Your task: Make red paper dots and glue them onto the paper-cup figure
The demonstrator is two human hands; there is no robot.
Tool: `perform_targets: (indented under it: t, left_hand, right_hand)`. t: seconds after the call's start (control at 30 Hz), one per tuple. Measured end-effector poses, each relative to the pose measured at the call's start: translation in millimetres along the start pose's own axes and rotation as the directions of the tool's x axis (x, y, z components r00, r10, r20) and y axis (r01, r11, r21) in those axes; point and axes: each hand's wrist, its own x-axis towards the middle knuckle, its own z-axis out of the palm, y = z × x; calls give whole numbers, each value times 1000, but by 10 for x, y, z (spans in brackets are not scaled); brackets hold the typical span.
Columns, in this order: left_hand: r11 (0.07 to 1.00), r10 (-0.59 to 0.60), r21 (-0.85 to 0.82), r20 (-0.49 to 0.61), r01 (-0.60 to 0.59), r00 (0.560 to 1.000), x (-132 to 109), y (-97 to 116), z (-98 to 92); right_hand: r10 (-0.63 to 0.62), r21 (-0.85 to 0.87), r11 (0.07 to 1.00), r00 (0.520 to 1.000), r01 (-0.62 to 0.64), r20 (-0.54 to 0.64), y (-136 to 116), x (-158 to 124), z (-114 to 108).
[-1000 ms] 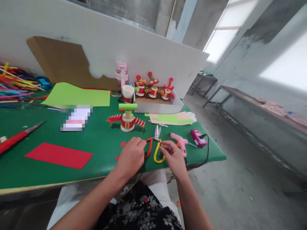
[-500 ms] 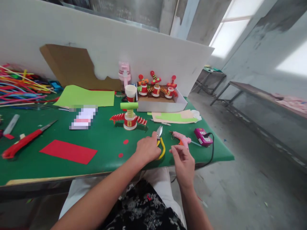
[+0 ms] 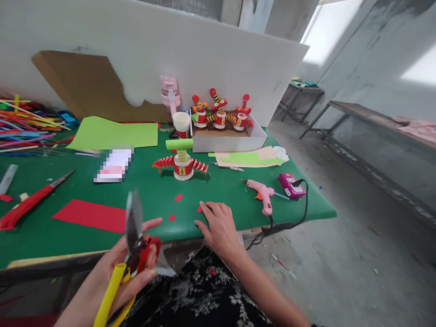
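My left hand (image 3: 126,272), low at the left in front of the table edge, is closed around yellow-handled scissors (image 3: 134,222) with the blades pointing up. Its index finger sticks out to the right. A curled red part (image 3: 150,252) shows at the scissors' pivot, and I cannot tell what it belongs to. My right hand (image 3: 220,227) lies on the table's front edge, fingers stretched and thumb apart. Its fingertips touch a small red paper disc (image 3: 200,209). Two more discs, an upper one (image 3: 179,198) and a lower one (image 3: 172,218), lie to the left.
Behind the discs stands a red paper-cup figure (image 3: 183,169) with pleated arms and a green roll on top. A white box (image 3: 226,144) holds three similar figures. To the right lie a pink glue gun (image 3: 261,190) and a purple power block (image 3: 289,184). Red-handled scissors (image 3: 34,204) lie left.
My left hand has lifted the yellow-handled scissors off the table and carried them left. My right hand has moved left from beside the glue gun; a third disc now shows at its fingertips.
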Motion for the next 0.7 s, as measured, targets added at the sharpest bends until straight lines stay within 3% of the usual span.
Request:
perform_targets:
  t: [0.2, 0.37, 0.47, 0.53, 0.7]
  left_hand:
    - [919, -263, -321, -63, 230, 963, -125, 125, 228]
    - [885, -294, -374, 15, 278, 956, -6, 141, 253]
    - [864, -268, -399, 154, 308, 951, 98, 130, 271]
    - [835, -251, -447, 209, 320, 945, 152, 150, 308]
    - [811, -234, -522, 126, 265, 964, 215, 239, 384]
  right_hand:
    - [-150, -80, 984, 985, 157, 84, 21, -143, -54]
    - [-285, -59, 958, 953, 281, -99, 123, -375, 37]
    - [-187, 114, 970, 958, 215, -216, 104, -390, 70]
    - [-84, 231, 964, 972, 135, -218, 69, -361, 51]
    - [-108, 263, 958, 993, 116, -44, 52, -329, -45]
